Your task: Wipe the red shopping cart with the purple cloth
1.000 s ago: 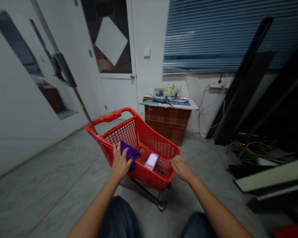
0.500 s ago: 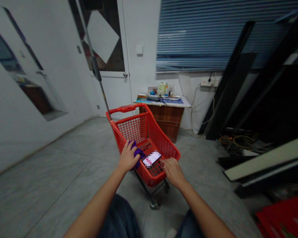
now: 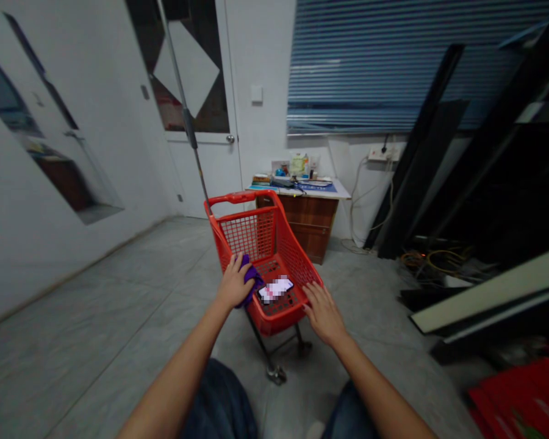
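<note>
A small red plastic shopping cart (image 3: 268,238) stands on the grey tiled floor in front of me. My left hand (image 3: 233,285) rests on the cart's near left rim, closed on a purple cloth (image 3: 251,278) that hangs over the edge. My right hand (image 3: 322,313) lies with fingers spread by the near right rim, touching it or just off it. A phone (image 3: 275,288) with a lit screen lies in the cart's bottom. A long metal pole (image 3: 187,119) leans up out of the cart's far left corner.
A wooden cabinet (image 3: 308,216) with clutter on top stands against the back wall beside a white door (image 3: 210,164). Dark panels (image 3: 421,152) lean at the right, with cables (image 3: 432,262) on the floor and a red thing (image 3: 521,402) at the lower right.
The cart has swung from a sideways stance to pointing away from me and rolled slightly farther off. The pole has tipped more upright. My right hand has slid off the rim's top.
</note>
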Demonstrator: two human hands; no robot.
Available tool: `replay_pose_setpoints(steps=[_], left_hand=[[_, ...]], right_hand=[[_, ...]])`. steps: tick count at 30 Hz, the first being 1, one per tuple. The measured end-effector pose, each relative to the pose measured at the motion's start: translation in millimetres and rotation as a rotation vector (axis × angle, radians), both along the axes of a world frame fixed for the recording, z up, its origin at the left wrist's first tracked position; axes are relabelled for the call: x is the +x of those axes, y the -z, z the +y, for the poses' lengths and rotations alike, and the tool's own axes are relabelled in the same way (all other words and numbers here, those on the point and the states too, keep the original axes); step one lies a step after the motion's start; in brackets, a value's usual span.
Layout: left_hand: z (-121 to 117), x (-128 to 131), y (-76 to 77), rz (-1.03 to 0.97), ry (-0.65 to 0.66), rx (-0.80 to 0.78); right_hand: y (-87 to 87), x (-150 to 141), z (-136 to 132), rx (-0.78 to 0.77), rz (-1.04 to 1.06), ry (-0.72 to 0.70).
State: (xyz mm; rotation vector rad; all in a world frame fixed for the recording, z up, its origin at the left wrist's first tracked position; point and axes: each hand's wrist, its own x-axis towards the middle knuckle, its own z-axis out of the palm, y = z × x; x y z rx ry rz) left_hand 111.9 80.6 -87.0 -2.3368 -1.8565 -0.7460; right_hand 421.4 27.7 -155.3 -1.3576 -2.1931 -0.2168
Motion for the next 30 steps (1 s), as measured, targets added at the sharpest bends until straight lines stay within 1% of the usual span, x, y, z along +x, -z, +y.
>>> replay_pose_setpoints(steps=[1, 3, 6, 9, 11, 12, 14, 17, 20, 22, 24, 25, 27, 30], left_hand=[[-2.2, 2.6, 2.2, -0.025, -0.015, 0.011], [-15.6, 15.8, 7.2, -0.061, -0.054, 0.027], [-52.1, 51.2, 16.8, -0.077, -0.096, 0.034], [-90.3, 87.3, 28.1, -0.078, -0.092, 0.046], [-106.2, 99.9, 33.9, -0.079, -0.081, 0.051], [-109.7, 101.2, 35.4, -0.073, -0.065, 0.052], [-107.8, 94.2, 35.5, -0.059, -0.033, 0.053], [-88.8, 67.7, 31.7, -0.076, -0.03, 0.058], [-67.1, 35.8, 30.5, -0.124, -0.05, 0.073], [-59.7, 18.4, 32.8, -0.148, -0.08, 0.087], [-60.3, 9.0, 37.0, -0.158, -0.137, 0.105], [-63.2, 8.3, 39.4, -0.158, -0.173, 0.117], [-71.6, 15.2, 44.1, -0.147, -0.242, 0.14], [-82.9, 41.7, 47.6, -0.138, -0.319, 0.151]], right_hand=[[1.6, -1.0, 0.7, -0.001, 0.005, -0.001], [4.2, -6.2, 1.1, -0.005, 0.024, 0.014], [8.0, -14.5, 0.2, 0.0, 0.054, 0.044], [12.0, -16.6, -0.1, 0.017, 0.074, 0.065], [13.9, -15.2, 0.2, 0.026, 0.08, 0.077], [14.4, -14.6, 0.2, 0.029, 0.081, 0.084], [14.7, -16.0, -0.3, 0.033, 0.084, 0.101], [13.7, -28.6, -3.2, 0.041, 0.079, 0.142], [9.5, -51.9, -8.1, 0.044, 0.066, 0.171], [3.4, -67.6, -10.7, 0.009, 0.047, 0.136], [-4.8, -79.5, -11.3, -0.053, 0.028, 0.066], [-9.2, -83.6, -10.7, -0.082, 0.019, 0.032], [-16.7, -88.2, -7.8, -0.121, 0.007, -0.025], [-23.2, -88.5, -2.6, -0.152, -0.006, -0.074]])
